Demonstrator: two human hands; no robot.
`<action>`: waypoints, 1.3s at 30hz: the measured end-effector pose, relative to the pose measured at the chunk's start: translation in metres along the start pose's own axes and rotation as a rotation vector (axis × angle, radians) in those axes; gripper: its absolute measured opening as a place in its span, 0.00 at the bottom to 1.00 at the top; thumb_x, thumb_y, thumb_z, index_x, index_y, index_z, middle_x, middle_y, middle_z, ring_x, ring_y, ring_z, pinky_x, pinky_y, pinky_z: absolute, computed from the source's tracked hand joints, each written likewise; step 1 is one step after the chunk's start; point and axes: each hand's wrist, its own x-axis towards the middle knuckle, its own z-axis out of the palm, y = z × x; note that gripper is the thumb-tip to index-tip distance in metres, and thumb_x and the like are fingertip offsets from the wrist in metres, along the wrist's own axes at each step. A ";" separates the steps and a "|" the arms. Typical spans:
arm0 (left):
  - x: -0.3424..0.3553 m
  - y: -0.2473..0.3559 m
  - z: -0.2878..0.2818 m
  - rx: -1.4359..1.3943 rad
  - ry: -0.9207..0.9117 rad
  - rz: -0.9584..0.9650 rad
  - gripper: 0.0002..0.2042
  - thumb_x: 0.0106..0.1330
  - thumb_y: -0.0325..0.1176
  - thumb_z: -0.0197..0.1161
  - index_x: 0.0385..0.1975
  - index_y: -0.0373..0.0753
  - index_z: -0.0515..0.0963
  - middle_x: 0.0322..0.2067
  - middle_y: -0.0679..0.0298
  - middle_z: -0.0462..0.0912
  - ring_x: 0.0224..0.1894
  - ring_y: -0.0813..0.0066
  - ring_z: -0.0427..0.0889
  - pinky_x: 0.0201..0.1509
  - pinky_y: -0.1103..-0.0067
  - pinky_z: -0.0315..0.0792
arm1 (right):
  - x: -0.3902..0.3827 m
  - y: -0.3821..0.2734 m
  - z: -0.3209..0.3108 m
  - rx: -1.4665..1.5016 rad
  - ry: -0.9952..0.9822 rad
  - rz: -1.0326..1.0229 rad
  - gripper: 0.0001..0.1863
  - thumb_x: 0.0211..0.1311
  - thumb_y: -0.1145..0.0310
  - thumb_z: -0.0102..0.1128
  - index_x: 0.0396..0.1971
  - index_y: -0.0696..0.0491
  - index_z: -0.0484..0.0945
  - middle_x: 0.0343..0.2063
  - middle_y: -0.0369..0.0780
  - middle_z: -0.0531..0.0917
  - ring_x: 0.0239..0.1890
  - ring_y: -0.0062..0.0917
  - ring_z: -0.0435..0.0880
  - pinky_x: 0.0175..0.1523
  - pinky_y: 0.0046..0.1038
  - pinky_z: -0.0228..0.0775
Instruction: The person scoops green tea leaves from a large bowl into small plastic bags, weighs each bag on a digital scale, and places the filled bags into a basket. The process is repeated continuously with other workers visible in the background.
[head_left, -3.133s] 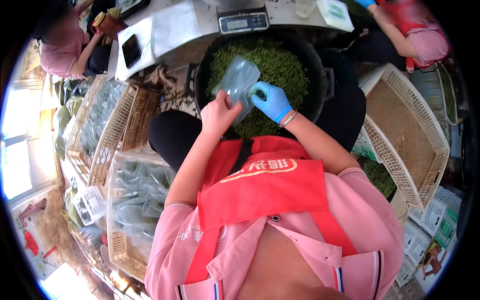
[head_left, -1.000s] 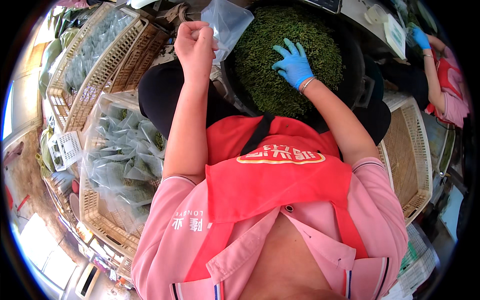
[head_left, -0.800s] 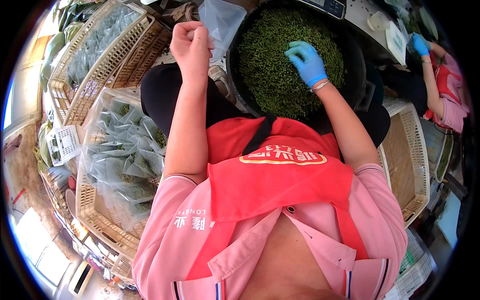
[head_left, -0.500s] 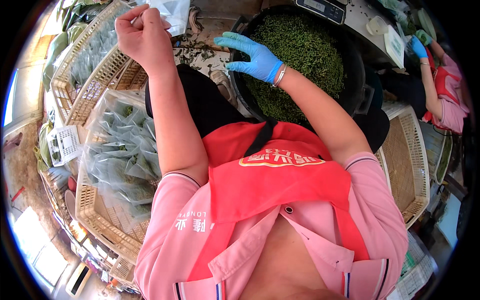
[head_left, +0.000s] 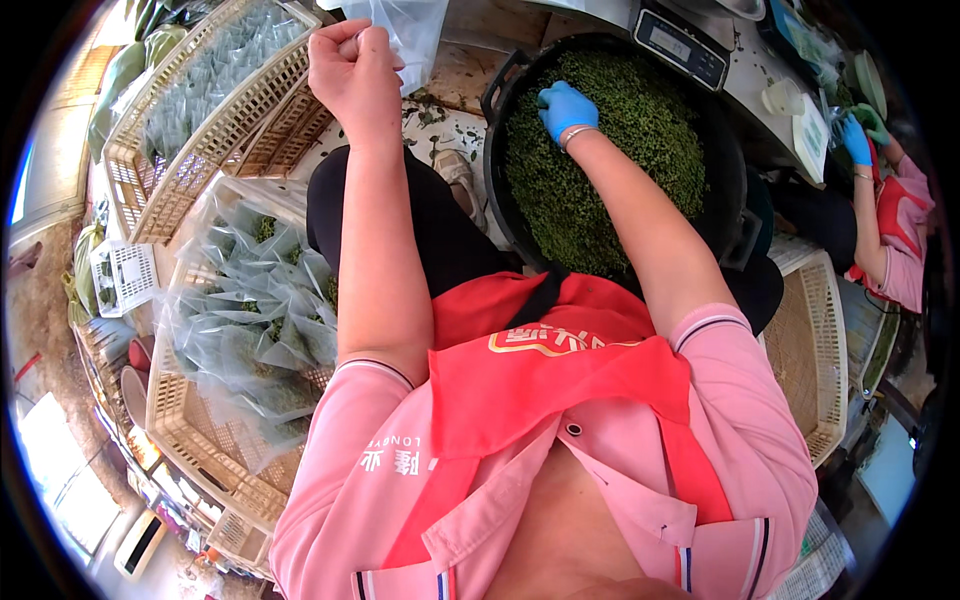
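Observation:
My bare left hand (head_left: 355,72) is closed on a clear plastic bag (head_left: 415,40) at the top, left of the black tub (head_left: 730,190). The tub holds a heap of small green berries (head_left: 625,175). In a blue glove, my right hand (head_left: 566,112) rests on the upper left of the heap, fingers curled down; what they hold, if anything, is hidden. A digital scale (head_left: 680,48) sits on a table edge just beyond the tub.
At left stand crates of bagged greens (head_left: 225,95) and a nearer crate (head_left: 170,410) of filled clear bags (head_left: 255,335). Another crate (head_left: 830,400) is at my right. A co-worker (head_left: 900,225) works at the upper right. A white container (head_left: 808,140) lies on the table.
My right hand moved left off the heap with fingers spread, then came back onto it and curled. My left hand and bag swung left, then partly back right; the view shifted slightly.

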 end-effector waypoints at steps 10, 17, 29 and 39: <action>-0.007 -0.001 0.004 -0.035 -0.020 -0.033 0.04 0.56 0.23 0.56 0.31 0.33 0.71 0.17 0.66 0.74 0.15 0.85 0.69 0.16 0.89 0.62 | -0.050 0.030 -0.071 0.987 -0.096 0.420 0.06 0.58 0.69 0.56 0.33 0.54 0.80 0.23 0.36 0.82 0.19 0.16 0.77 0.24 0.19 0.69; -0.006 -0.004 -0.001 -0.046 0.073 0.057 0.06 0.56 0.22 0.54 0.33 0.33 0.69 0.17 0.66 0.73 0.14 0.86 0.68 0.15 0.88 0.61 | -0.054 -0.055 -0.111 1.288 0.268 -0.227 0.18 0.64 0.64 0.51 0.53 0.50 0.70 0.31 0.38 0.83 0.27 0.21 0.81 0.32 0.22 0.73; -0.012 -0.001 0.004 -0.062 0.064 0.047 0.06 0.53 0.20 0.55 0.31 0.33 0.68 0.15 0.68 0.73 0.15 0.85 0.70 0.18 0.88 0.63 | -0.012 -0.044 -0.038 -0.304 -0.378 -0.185 0.42 0.40 0.33 0.57 0.56 0.40 0.69 0.62 0.44 0.61 0.65 0.46 0.52 0.66 0.53 0.38; -0.038 0.004 0.020 -0.047 -0.181 -0.096 0.06 0.55 0.19 0.55 0.31 0.34 0.70 0.17 0.70 0.73 0.17 0.88 0.68 0.21 0.89 0.62 | -0.111 0.031 -0.068 -0.081 0.026 -0.319 0.19 0.37 0.62 0.67 0.36 0.42 0.78 0.41 0.36 0.75 0.48 0.33 0.71 0.50 0.38 0.63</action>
